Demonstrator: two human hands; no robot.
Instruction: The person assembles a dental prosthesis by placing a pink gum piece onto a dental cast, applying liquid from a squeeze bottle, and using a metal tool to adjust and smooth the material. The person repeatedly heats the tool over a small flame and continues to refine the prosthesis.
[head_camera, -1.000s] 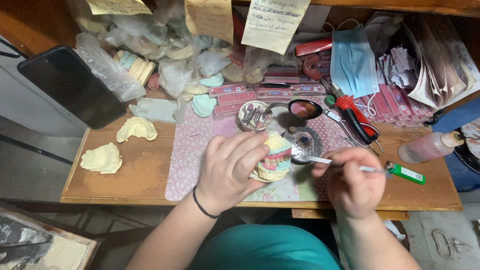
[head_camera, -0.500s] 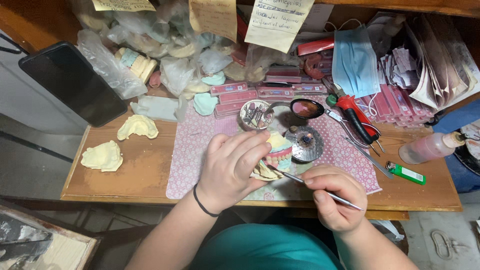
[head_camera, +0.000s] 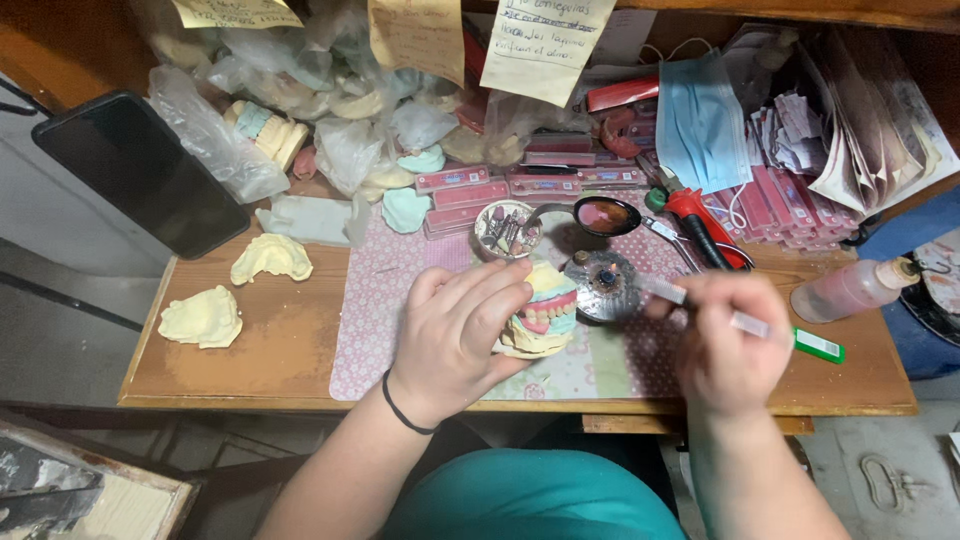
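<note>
A set of model teeth (head_camera: 540, 320), pink gums on pale plaster, sits on the patterned mat (head_camera: 380, 300) at the middle of the wooden bench (head_camera: 280, 350), wrapped by the left hand (head_camera: 455, 335), whose fingers curl round it from the left. The right hand (head_camera: 730, 340) pinches a thin metal tool (head_camera: 690, 300) in closed fingers, its tip over a small round dish (head_camera: 600, 285) just right of the teeth. Behind them stand a little cup of burs (head_camera: 505, 228) and a ladle (head_camera: 605, 215). Two plaster casts (head_camera: 235, 290) lie well to the left, a squeeze bottle (head_camera: 850, 288) to the right.
</note>
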